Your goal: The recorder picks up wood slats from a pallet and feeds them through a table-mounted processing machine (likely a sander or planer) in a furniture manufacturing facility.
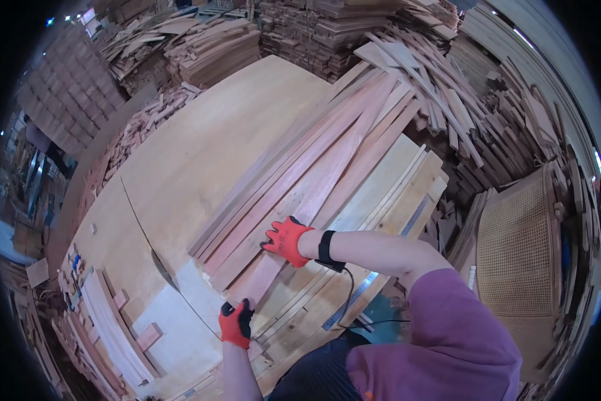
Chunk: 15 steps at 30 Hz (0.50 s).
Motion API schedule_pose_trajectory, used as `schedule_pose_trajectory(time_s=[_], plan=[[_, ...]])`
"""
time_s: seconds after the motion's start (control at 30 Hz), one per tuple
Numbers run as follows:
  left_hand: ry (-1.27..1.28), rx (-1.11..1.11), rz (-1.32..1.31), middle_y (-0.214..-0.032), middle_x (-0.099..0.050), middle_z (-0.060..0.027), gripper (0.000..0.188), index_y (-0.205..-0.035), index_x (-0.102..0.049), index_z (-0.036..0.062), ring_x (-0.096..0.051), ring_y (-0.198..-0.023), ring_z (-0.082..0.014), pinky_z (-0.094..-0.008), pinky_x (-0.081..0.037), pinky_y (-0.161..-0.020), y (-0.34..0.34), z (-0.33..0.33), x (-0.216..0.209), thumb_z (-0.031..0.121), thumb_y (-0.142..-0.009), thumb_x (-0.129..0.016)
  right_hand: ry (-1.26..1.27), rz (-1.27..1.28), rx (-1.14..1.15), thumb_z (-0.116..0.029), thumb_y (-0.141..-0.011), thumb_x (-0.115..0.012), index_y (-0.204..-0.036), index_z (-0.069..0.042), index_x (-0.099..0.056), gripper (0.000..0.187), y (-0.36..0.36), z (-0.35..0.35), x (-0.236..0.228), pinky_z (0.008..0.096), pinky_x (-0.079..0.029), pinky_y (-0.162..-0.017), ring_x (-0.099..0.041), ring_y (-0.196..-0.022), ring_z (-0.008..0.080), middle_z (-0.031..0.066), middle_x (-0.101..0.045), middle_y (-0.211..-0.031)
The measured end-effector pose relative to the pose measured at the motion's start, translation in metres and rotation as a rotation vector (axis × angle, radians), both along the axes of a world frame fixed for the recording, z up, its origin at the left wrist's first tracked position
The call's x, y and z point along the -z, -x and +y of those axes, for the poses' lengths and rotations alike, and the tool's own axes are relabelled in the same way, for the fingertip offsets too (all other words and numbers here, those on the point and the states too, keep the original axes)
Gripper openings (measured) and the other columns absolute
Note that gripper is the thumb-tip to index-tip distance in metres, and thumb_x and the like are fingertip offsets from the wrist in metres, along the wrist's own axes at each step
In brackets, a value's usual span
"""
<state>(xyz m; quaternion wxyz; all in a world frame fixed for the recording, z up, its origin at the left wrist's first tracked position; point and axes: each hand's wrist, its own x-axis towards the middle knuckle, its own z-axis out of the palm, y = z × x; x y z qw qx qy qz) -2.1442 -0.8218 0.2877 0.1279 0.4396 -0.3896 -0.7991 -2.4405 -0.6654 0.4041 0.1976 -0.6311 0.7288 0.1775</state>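
Observation:
My left hand [236,326], in a red glove with black fingertips, is closed at the near end of a pinkish wooden plank [259,275]. My right hand [288,242], gloved the same way, lies across the planks farther up with its fingers spread. It wears a black wrist strap [326,248] with a cable. Beside that plank, several long boards [280,180] lie together, running away toward the far right. The underside of the left hand's grip is hidden.
The planks rest on a broad plywood table [200,147] with a dark curved gap. Short strips [110,327] lie at its left. A ruler strip [360,291] runs along the right edge. Timber stacks [213,50] stand beyond, with a woven panel [517,247] at right.

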Motion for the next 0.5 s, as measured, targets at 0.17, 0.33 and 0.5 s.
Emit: schedule_pose_trajectory(time_s=[0.17, 0.33, 0.5], plan=[[0.062, 0.010, -0.070, -0.101, -0.070, -0.0113, 0.031, -0.108, -0.061, -0.0020, -0.072, -0.084, -0.0253, -0.0393, -0.064, -0.074, 0.003, 0.024, -0.027, -0.006, -0.084, -0.080, 0.275, 0.044, -0.065, -0.027, -0.079, -0.077, -0.152, -0.021, -0.048, 0.079, 0.005, 0.039, 0.032, 0.0589, -0.041, -0.111, -0.054, -0.130, 0.0328, 0.0140, -0.058, -0.136], [0.296, 0.112, -0.069, -0.120, -0.072, -0.0132, 0.055, -0.132, -0.062, -0.0038, -0.070, -0.104, -0.0234, -0.0356, -0.057, -0.093, -0.036, 0.058, -0.050, -0.004, -0.080, -0.080, 0.310, 0.097, 0.028, -0.019, -0.085, -0.068, -0.123, -0.012, -0.066, 0.039, -0.041, 0.056, 0.026, 0.0463, -0.050, -0.096, -0.067, -0.107, 0.0296, 0.0097, -0.069, -0.108], [0.374, 0.063, -0.014, -0.123, -0.071, -0.0143, 0.049, -0.131, -0.063, -0.0053, -0.070, -0.106, -0.0227, -0.0337, -0.055, -0.096, -0.114, 0.044, -0.049, -0.002, -0.084, -0.077, 0.350, 0.105, 0.052, -0.018, -0.086, -0.065, -0.107, -0.012, -0.070, 0.022, -0.118, 0.033, 0.011, 0.0476, -0.052, -0.093, -0.068, -0.104, 0.0294, 0.0114, -0.070, -0.105]])
